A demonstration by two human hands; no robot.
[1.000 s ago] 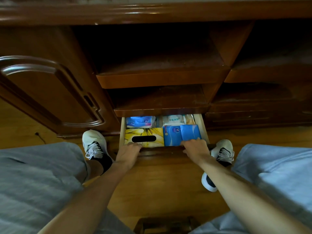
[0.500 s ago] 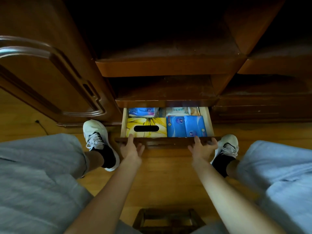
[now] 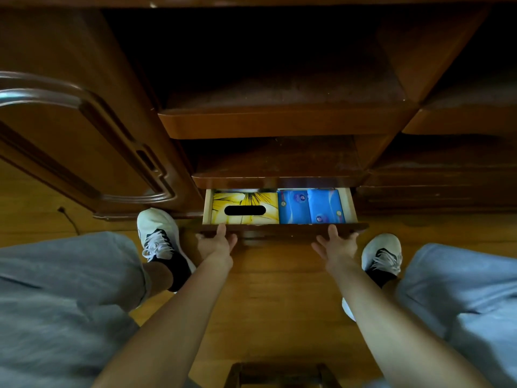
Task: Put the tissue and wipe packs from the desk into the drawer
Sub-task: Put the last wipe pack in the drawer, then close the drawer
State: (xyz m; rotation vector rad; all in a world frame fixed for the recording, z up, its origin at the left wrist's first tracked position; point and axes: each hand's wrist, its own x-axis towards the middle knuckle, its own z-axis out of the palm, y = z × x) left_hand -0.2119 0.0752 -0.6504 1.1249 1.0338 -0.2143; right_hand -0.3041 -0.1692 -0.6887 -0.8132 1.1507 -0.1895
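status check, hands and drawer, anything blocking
Left hand and right hand open, fingers pressing drawer front. Yellow tissue box and blue packs inside. Nothing blocking.

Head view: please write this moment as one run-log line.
wooden drawer: part open | yellow tissue box, blue packs: inside | both hands: open, pressing front
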